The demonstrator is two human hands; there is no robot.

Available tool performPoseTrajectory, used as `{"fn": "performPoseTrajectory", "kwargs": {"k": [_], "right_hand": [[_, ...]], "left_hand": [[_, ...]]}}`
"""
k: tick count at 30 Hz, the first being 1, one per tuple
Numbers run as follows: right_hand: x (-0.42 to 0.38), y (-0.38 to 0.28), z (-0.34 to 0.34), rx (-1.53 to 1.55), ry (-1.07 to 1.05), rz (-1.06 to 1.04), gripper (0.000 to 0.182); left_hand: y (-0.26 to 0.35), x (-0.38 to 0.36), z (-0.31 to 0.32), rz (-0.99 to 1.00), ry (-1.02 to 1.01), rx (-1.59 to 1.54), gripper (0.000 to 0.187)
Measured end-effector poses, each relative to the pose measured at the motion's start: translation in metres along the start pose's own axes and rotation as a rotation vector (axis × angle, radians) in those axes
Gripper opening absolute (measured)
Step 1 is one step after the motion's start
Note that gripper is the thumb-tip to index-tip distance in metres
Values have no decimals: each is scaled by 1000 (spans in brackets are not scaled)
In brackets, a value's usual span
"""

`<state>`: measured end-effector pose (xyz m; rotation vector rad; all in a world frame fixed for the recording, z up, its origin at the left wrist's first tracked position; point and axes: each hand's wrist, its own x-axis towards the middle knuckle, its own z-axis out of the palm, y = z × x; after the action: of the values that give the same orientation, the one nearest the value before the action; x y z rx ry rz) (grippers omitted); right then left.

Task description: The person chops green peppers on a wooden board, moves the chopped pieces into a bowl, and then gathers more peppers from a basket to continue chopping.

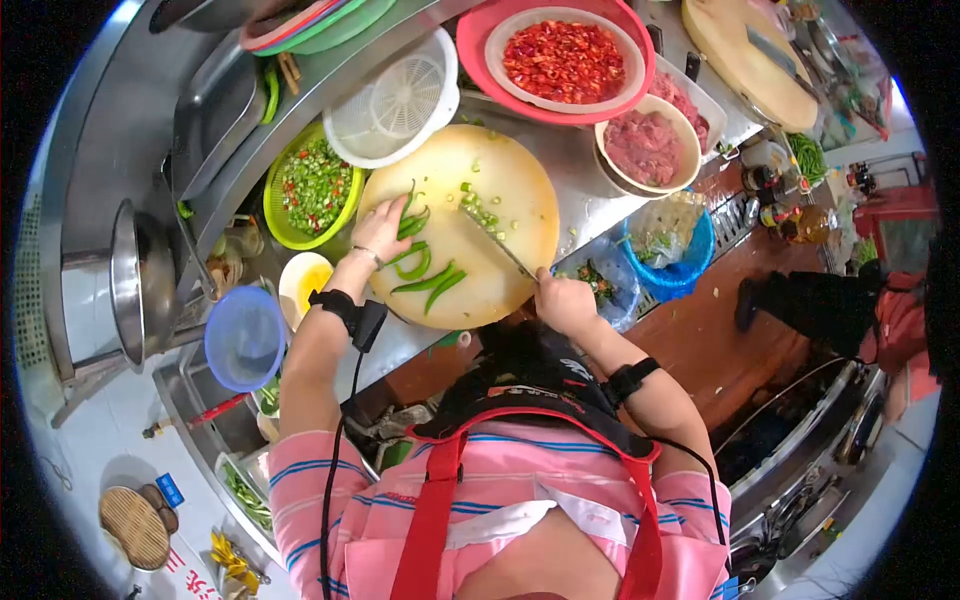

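A round cutting board (500, 275) lies on the steel counter in front of me. My right hand (566, 302) is closed round the handle of a kitchen knife (500, 245), whose blade slants across the board toward chopped green pieces (480, 208). At the board's left side my left hand (381, 230) is closed on long green chili peppers (412, 220); its fingertips are partly hidden among them. Just below that hand, several more whole green chilies (428, 284) lie on the board.
Beside the board are a green basket of chopped chilies (268, 205), a white colander (440, 120) and a yellow-filled bowl (290, 290). Chopped red chilies (565, 62) and a bowl of meat (642, 148) stand beyond. A blue-lined bucket (690, 270) sits right; another person (800, 310) is farther right.
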<state>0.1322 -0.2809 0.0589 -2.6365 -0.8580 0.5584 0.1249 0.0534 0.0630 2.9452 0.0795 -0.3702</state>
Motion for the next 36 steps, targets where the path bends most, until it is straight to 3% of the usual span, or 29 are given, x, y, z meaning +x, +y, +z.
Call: {"fn": "performPoseTrajectory", "kwargs": {"k": [2, 4, 6, 9, 10, 12, 14, 17, 20, 24, 26, 30, 32, 36], "right_hand": [[0, -1, 0, -21, 4, 1, 20], [-2, -3, 1, -45, 10, 3, 19], [-2, -3, 4, -89, 14, -3, 18], [-2, -2, 8, -66, 50, -14, 18], [-2, -2, 7, -68, 49, -18, 18], [-2, -4, 7, -88, 30, -2, 18], [-3, -6, 3, -65, 21, 7, 18], [-1, -6, 3, -51, 22, 20, 18], [-1, -3, 5, -60, 32, 18, 18], [1, -2, 5, -54, 34, 12, 18], [0, -3, 5, -49, 48, -1, 18], [1, 0, 8, -58, 73, -4, 18], [-1, -2, 4, -49, 67, -9, 18], [1, -3, 3, -49, 34, 8, 18]], "left_hand": [[-5, 4, 14, -16, 60, 16, 75], [-8, 12, 22, -47, 136, 47, 63], [-10, 17, 24, -138, 56, 36, 58], [8, 3, 4, -135, 105, 1, 56], [16, -8, 0, -111, 134, -33, 54], [40, -37, -8, -31, -35, -176, 51], [65, -72, 11, 148, -48, -279, 49], [88, -92, 46, 145, -95, -205, 48], [86, -86, 65, 119, -9, -63, 50], [64, -58, 60, -34, 320, 21, 50], [62, -55, 53, -93, 230, -1, 57], [68, -68, 56, -154, 355, -132, 61], [71, -83, 57, -147, 522, -50, 58], [63, -97, 82, -100, 627, 11, 35]]}}
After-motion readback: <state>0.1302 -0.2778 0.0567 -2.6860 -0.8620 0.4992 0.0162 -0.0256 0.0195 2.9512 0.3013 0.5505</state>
